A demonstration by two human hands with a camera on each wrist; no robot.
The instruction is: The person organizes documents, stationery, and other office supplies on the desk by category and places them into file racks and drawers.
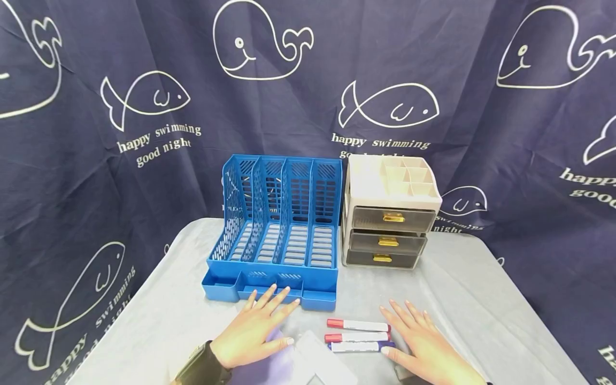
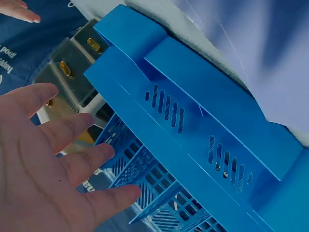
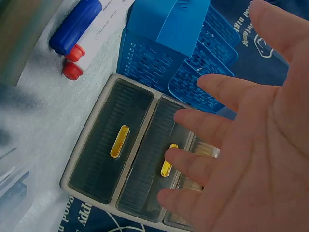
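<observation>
Left hand (image 1: 252,334) lies flat, fingers spread, holding nothing, just before the blue rack (image 1: 276,230). Right hand (image 1: 425,347) likewise flat and empty, its thumb touching the blue marker (image 1: 358,347); two red markers (image 1: 358,325) beside it.

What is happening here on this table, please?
A person rests both hands flat on the table, holding nothing. The left hand lies on a purple sheet, just before the blue file rack. The right hand lies beside three markers, two red-capped and one blue-capped. A beige drawer organizer stands with its three drawers closed.
</observation>
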